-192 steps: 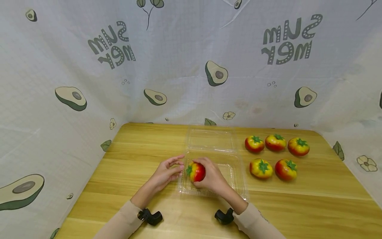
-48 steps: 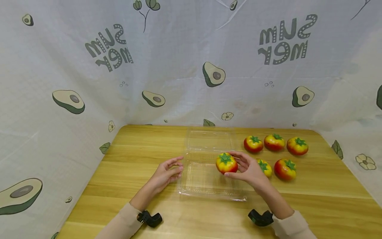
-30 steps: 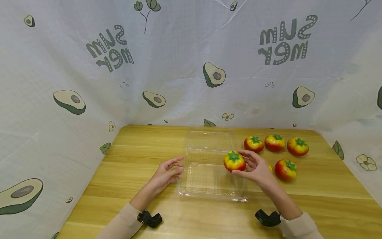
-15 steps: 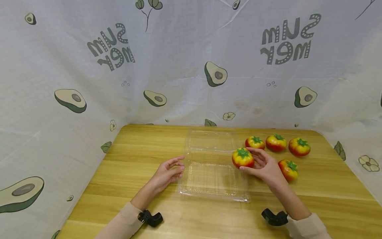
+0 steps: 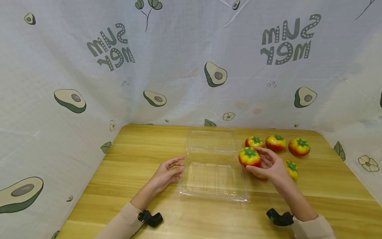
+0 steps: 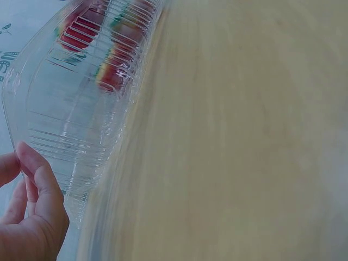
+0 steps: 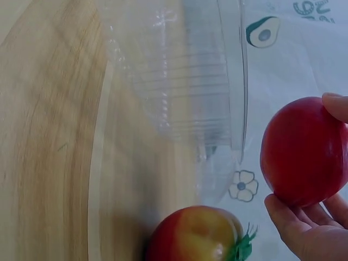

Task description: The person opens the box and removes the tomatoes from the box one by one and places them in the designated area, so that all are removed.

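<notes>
A clear plastic clamshell container (image 5: 212, 192) lies on the table with its lid laid back. My left hand (image 5: 167, 172) pinches its left rim between thumb and finger, as the left wrist view (image 6: 38, 206) shows. Just past the container's right edge, my right hand (image 5: 273, 167) holds a red-and-yellow tomato (image 5: 249, 157) with a green leafy top, raised above the table. In the right wrist view the tomato's smooth red underside (image 7: 302, 155) faces the camera. Nothing lies in the container. A front-row tomato (image 5: 261, 176) is mostly hidden behind the held one.
Three more tomatoes stand in a back row at the right, the outermost tomato (image 5: 299, 147) farthest over. Another front-row tomato (image 5: 291, 170) shows partly behind my right hand. A wooden table (image 5: 143, 142) bears everything, and a white printed cloth (image 5: 179, 66) hangs behind it.
My right hand, earlier low over the container's left part with the tomato, has carried it rightward beyond the right edge. The tomato's green top now faces up. My left hand stays put.
</notes>
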### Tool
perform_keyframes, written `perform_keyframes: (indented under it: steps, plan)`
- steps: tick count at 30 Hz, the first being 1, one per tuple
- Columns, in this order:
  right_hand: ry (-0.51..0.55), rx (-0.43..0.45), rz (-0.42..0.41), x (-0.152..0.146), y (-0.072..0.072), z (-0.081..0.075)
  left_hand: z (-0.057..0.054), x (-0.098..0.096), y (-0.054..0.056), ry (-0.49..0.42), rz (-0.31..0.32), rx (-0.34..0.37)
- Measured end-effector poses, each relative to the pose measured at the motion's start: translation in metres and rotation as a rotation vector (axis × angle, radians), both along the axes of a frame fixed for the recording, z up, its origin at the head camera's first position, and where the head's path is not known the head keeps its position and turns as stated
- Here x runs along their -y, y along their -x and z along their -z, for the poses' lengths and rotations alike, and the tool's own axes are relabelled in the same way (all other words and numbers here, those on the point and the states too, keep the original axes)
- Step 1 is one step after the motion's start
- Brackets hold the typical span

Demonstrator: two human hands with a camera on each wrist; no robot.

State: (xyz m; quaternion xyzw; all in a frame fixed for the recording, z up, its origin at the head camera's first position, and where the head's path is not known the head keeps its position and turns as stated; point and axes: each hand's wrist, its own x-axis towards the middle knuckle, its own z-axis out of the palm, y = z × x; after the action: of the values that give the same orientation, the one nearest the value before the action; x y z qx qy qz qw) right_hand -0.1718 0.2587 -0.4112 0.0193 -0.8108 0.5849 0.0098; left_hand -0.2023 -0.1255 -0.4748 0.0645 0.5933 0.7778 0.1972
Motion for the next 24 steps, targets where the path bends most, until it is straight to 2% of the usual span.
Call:
perform_keyframes:
  steps: [8, 14, 24]
  plan:
    - [-0.007, -0.043, 0.036, -0.013, -0.001, 0.001, 0.002, 0.001, 0.0, 0.009, -0.001, 0.002]
    - [0.138, -0.082, 0.025, -0.024, -0.001, 0.003, 0.002, 0.001, 0.001, 0.015, -0.005, 0.001]
    - [0.265, -0.094, 0.056, -0.043, -0.003, 0.002, 0.001, 0.0, 0.001, 0.0, 0.001, 0.004]
